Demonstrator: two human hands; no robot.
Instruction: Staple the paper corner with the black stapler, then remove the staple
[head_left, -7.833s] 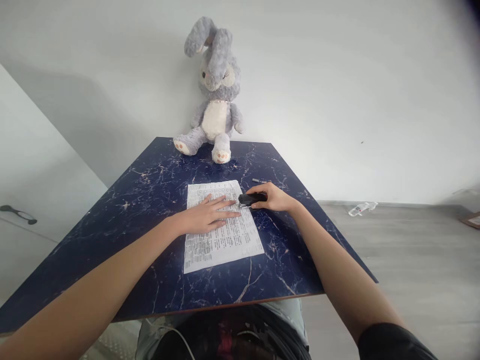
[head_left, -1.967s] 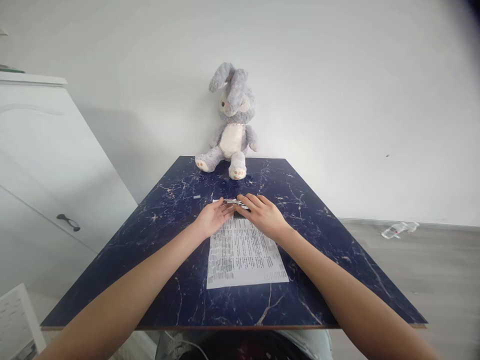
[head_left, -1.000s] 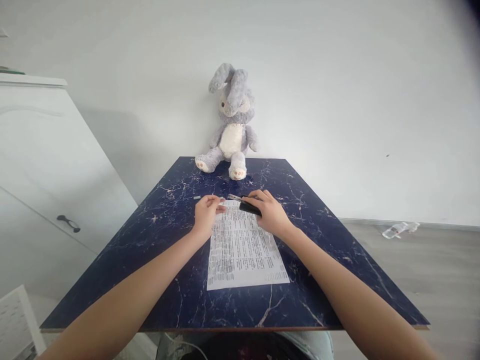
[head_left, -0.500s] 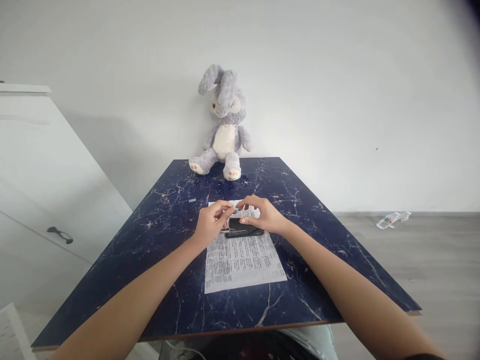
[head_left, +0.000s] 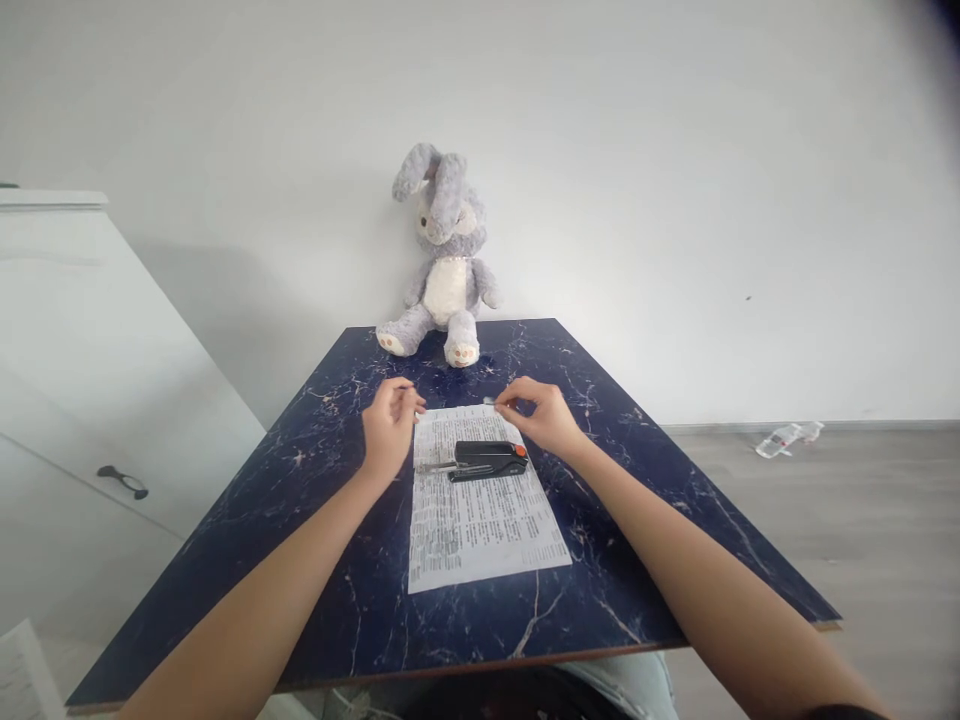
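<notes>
A black stapler (head_left: 489, 460) with an orange-red end lies on a printed sheet of paper (head_left: 487, 545). Its thin metal feed part sticks out on the left side. Beyond the stapler's right end, my right hand (head_left: 541, 412) pinches a small pale strip of staples (head_left: 490, 400) at the sheet's far edge. My left hand (head_left: 391, 418) is at the sheet's far left corner, fingers loosely bent and apart, and I see nothing held in it.
A grey plush rabbit (head_left: 448, 260) sits at the back of the dark blue marbled table (head_left: 352, 560), against the wall. A white cabinet (head_left: 90, 350) stands on the left. Clear plastic packaging (head_left: 787, 438) lies on the floor at right.
My hands have parted from above the stapler, left hand leftward, right hand rightward with the small strip. The stapler now shows fully. The small grey piece on the table's left is no longer visible.
</notes>
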